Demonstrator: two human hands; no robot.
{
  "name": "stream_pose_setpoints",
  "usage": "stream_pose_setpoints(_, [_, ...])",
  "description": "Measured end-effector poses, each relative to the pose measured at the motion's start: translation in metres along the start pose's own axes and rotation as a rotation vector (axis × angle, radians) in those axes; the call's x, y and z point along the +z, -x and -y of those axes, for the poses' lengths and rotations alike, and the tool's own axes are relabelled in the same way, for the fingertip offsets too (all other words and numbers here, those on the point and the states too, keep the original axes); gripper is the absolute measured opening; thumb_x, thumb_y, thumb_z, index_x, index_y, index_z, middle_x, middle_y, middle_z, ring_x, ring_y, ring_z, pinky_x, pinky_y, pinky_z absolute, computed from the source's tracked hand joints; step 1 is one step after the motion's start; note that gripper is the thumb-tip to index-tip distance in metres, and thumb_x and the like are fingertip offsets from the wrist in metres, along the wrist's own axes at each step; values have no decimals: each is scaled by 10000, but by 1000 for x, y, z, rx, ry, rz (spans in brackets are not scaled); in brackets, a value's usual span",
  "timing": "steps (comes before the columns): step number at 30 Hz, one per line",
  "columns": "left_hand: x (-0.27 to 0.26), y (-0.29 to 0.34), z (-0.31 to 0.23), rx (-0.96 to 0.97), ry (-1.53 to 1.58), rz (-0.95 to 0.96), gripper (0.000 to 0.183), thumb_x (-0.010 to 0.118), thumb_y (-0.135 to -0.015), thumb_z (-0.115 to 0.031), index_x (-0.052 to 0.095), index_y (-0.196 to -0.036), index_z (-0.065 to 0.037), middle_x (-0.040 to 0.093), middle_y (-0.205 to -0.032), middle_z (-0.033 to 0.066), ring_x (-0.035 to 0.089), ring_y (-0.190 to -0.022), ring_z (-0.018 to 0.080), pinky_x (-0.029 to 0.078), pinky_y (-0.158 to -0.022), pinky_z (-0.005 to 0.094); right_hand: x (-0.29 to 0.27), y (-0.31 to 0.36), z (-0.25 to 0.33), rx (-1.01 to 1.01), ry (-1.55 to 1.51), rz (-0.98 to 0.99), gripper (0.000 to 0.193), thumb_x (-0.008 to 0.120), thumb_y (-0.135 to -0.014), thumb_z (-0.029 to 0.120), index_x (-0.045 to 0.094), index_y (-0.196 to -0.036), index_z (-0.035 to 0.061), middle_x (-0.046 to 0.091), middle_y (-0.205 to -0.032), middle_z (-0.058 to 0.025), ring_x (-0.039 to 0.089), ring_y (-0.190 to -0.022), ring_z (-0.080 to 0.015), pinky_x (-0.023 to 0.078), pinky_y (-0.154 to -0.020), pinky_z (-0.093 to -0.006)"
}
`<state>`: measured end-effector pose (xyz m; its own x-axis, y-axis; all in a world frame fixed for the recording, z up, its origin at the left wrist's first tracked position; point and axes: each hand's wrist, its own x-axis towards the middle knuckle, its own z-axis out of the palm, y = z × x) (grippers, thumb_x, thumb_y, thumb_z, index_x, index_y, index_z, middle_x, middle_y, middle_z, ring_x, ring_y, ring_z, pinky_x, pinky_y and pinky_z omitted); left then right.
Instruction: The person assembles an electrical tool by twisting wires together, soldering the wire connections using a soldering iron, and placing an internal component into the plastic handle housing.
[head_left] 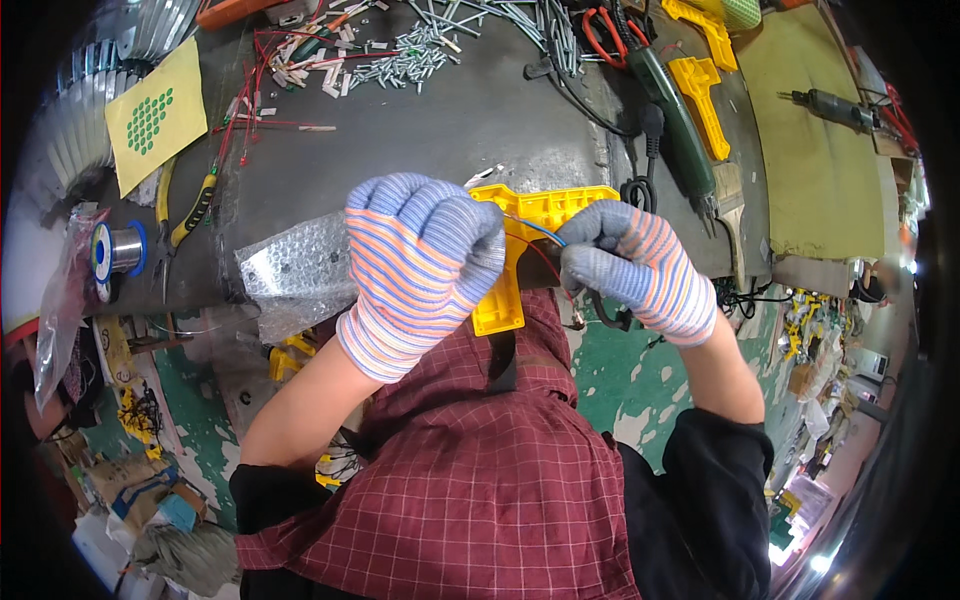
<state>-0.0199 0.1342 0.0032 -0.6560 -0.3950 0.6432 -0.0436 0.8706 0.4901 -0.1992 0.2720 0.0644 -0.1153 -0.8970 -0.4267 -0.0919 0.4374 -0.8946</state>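
Observation:
My left hand (425, 250), in a striped knit glove, is closed in a fist over the left part of a yellow plastic housing half (570, 203). What its fingers hold is hidden. The T-shaped housing shows ribs inside, and its handle hangs past the bench edge above my lap. In the same kind of glove, my right hand (640, 265) pinches a thin blue wire (535, 228) between thumb and fingers. That wire runs across the housing toward the left fist. A red wire (545, 260) curves down beside it. Below my right hand dangles a black cable (606, 314).
Bubble wrap (295, 265) lies by my left hand. Pliers (188, 215), a solder spool (118, 248) and a yellow sticker sheet (150, 115) are at left. Screws (415, 60) cover the back. A green power tool (675, 125), a brush (730, 210) and yellow housings (698, 100) stand right.

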Motion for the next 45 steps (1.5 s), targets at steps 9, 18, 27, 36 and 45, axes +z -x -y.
stream_pose_setpoints(9, [2,-2,0,-168,51,-10,175,749,-670,-103,625,-791,-122,616,-767,49,578,-728,276,430,-657,406,35,21,-16,-197,-149,-336,230,617,-925,113,573,-1120,0,671,-959,-109,659,-865,-179,536,-777,-307])
stream_pose_setpoints(18, [2,-5,-4,-236,93,6,148,760,-703,-93,637,-786,-96,632,-727,71,585,-681,281,455,-610,398,51,8,-19,-669,1063,-508,211,719,-743,157,674,-940,97,626,-811,-88,604,-727,-296,482,-650,-404])
stream_pose_setpoints(27, [-4,-10,-4,-436,201,121,104,737,-742,-124,661,-798,-79,662,-743,97,626,-710,285,485,-624,396,58,12,-13,-608,1083,-527,256,735,-709,242,672,-929,126,588,-821,-75,587,-782,-296,479,-737,-418])
stream_pose_setpoints(36, [1,-5,-1,-183,-18,93,165,762,-721,-144,671,-855,-109,654,-770,95,611,-755,303,469,-699,394,29,38,-22,-98,-575,-550,90,603,-949,114,575,-985,37,613,-762,-47,460,-506,-49,347,-477,-180])
stream_pose_setpoints(45, [5,-2,-39,202,-312,187,173,693,-715,-161,708,-875,-224,623,-944,-18,567,-883,210,437,-749,388,26,25,-13,-180,-562,-658,120,569,-952,39,529,-1058,-1,682,-951,-146,695,-758,-176,583,-628,-271])
